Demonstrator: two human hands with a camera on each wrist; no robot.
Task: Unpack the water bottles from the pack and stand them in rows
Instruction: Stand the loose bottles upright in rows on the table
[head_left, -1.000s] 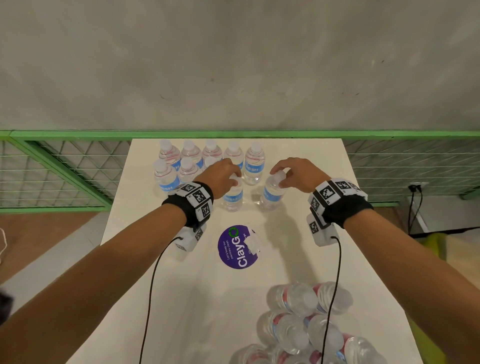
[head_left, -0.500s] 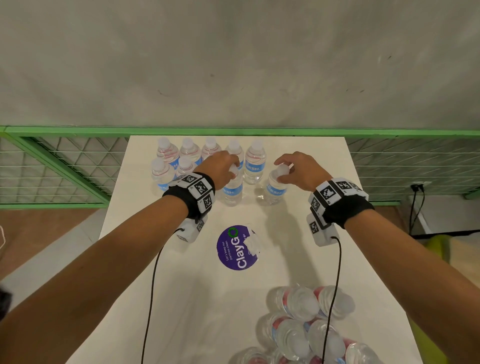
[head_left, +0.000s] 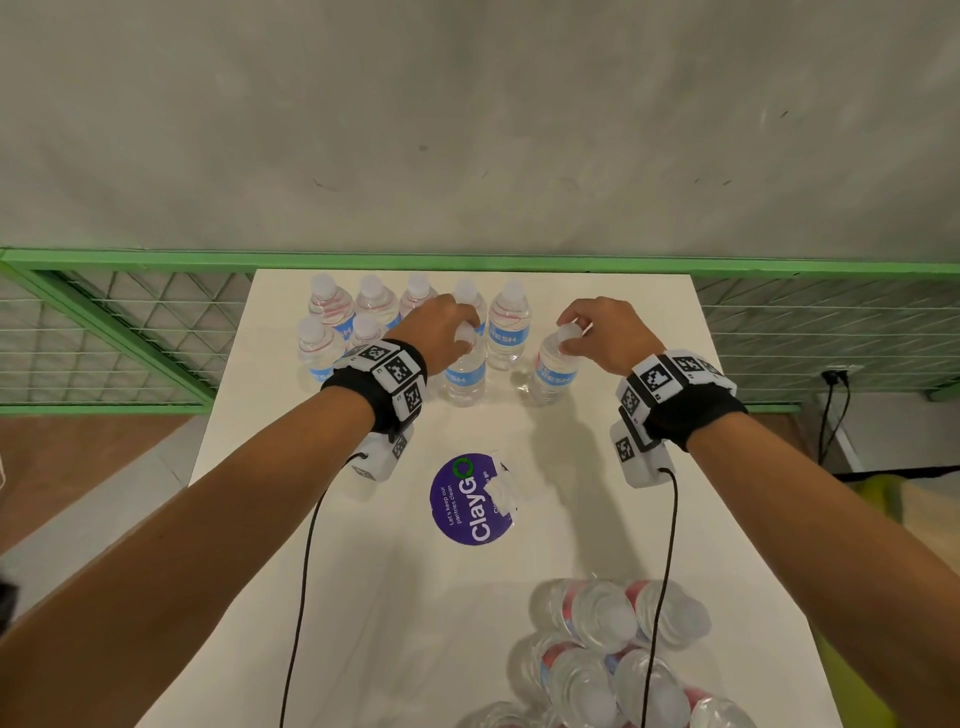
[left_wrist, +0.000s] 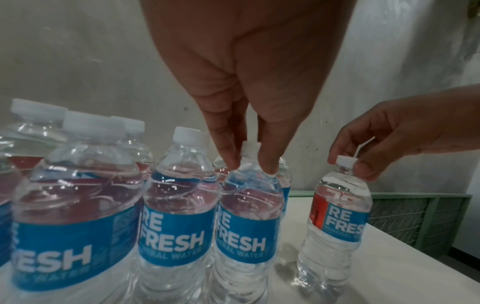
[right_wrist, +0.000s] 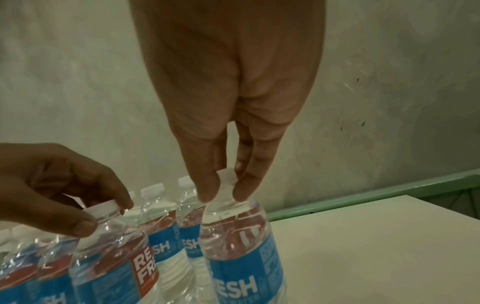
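Observation:
Clear water bottles with blue labels stand in two rows at the far end of the white table (head_left: 649, 509). My left hand (head_left: 447, 332) pinches the white cap of an upright bottle (head_left: 465, 376) in the front row; the left wrist view shows that bottle (left_wrist: 246, 222) held at the neck. My right hand (head_left: 597, 332) pinches the cap of another upright bottle (head_left: 553, 371) standing apart at the right end, and the right wrist view shows it (right_wrist: 239, 246) with fingertips (right_wrist: 207, 191) on both sides of the cap. The pack (head_left: 613, 660) of remaining bottles lies at the near edge.
A round purple sticker (head_left: 467, 501) lies mid-table with a crumpled scrap (head_left: 504, 491) on it. Green mesh railing (head_left: 130, 332) runs behind and beside the table, before a grey wall. Black cables hang from both wristbands. Bare table lies right of the rows.
Both hands have carried their bottles a little farther from me, toward the back rows; each hand keeps pinching its cap.

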